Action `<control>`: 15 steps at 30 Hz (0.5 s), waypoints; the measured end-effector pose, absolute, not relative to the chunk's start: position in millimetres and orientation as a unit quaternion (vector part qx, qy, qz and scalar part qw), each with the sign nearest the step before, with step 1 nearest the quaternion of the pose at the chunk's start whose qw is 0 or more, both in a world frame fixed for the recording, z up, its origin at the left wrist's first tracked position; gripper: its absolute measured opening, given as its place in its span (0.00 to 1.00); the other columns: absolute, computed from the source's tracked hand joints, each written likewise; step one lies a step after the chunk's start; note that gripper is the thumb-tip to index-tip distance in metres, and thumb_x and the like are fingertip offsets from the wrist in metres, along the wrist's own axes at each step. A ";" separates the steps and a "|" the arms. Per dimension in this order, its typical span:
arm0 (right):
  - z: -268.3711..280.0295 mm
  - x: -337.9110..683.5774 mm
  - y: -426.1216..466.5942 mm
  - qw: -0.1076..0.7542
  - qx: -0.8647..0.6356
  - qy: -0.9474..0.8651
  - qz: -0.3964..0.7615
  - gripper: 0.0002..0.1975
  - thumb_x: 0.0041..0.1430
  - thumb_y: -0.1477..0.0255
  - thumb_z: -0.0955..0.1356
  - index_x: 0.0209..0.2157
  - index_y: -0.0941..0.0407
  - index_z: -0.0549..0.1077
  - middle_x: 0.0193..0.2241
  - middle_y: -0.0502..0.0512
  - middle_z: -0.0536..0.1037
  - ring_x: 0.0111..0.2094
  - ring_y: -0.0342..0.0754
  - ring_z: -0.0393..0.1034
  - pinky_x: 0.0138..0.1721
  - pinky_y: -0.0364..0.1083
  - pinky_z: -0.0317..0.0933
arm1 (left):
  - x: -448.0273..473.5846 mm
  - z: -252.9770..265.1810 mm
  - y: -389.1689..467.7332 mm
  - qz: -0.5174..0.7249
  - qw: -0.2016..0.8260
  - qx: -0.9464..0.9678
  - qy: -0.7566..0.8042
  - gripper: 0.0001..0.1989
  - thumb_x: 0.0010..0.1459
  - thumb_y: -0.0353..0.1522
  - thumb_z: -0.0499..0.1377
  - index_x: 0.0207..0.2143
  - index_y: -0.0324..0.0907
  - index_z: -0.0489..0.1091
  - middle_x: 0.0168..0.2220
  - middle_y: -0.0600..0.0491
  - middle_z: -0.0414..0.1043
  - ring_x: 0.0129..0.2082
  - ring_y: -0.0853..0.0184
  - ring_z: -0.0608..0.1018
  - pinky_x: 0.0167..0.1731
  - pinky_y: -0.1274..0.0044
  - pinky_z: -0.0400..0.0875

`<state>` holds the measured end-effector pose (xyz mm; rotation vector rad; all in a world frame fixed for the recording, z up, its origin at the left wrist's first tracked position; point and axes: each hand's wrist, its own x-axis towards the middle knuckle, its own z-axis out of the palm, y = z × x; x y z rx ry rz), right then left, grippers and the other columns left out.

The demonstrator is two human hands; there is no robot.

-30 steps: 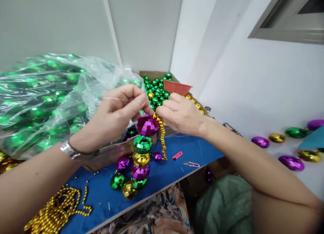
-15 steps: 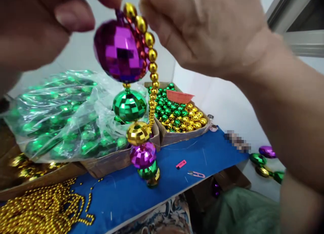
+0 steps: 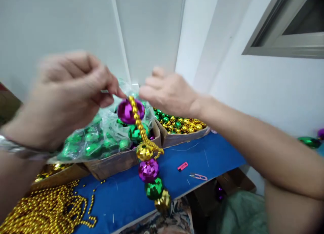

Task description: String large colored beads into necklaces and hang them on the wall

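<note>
In front of the boxes hangs a bead necklace (image 3: 148, 170) of large faceted purple, green and gold balls, with a string of small gold beads (image 3: 138, 121) beside them. My left hand (image 3: 73, 82) is closed, thumb and forefinger pinching the necklace's top end just above the uppermost purple ball. Just right of that end, my right hand (image 3: 169, 90) is a blurred fist, its fingers curled. Whatever it may grip is too fine or too hidden to make out. The necklace's lowest gold ball hangs over the table's front edge.
On the blue table (image 3: 192, 154) lie a small pink-red item (image 3: 182, 166), pink thread snips (image 3: 198, 177) and a heap of gold bead strings (image 3: 48, 207). Behind are plastic-wrapped green balls (image 3: 91, 139) in a box and a carton of green and gold beads (image 3: 179, 123).
Both hands and the necklace's top have moved down and away from the camera. More wall now shows above them. The left hand still pinches the top end.
</note>
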<state>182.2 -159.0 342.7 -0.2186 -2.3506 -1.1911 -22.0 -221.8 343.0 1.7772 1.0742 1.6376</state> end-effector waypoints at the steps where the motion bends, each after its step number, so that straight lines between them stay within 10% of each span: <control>1: 328.8 182.2 -155.2 0.240 -0.076 -0.880 -0.403 0.19 0.67 0.77 0.51 0.27 0.58 0.66 0.24 0.48 0.61 0.29 0.40 0.61 0.33 0.43 0.58 | -22.9 333.0 -221.6 0.577 0.274 0.670 0.378 0.10 0.57 0.31 0.60 0.25 0.35 0.67 0.24 0.54 0.70 0.27 0.71 0.77 0.24 0.83 0.64; 15: 211.4 198.9 -159.6 0.281 -0.167 -0.945 0.007 0.09 0.68 0.68 0.58 0.37 0.56 0.66 0.29 0.52 0.70 0.30 0.45 0.58 0.35 0.46 0.54 | -8.1 236.0 -209.7 0.483 0.331 0.704 0.403 0.13 0.59 0.40 0.58 0.27 0.41 0.69 0.23 0.52 0.71 0.19 0.71 0.66 0.18 0.79 0.60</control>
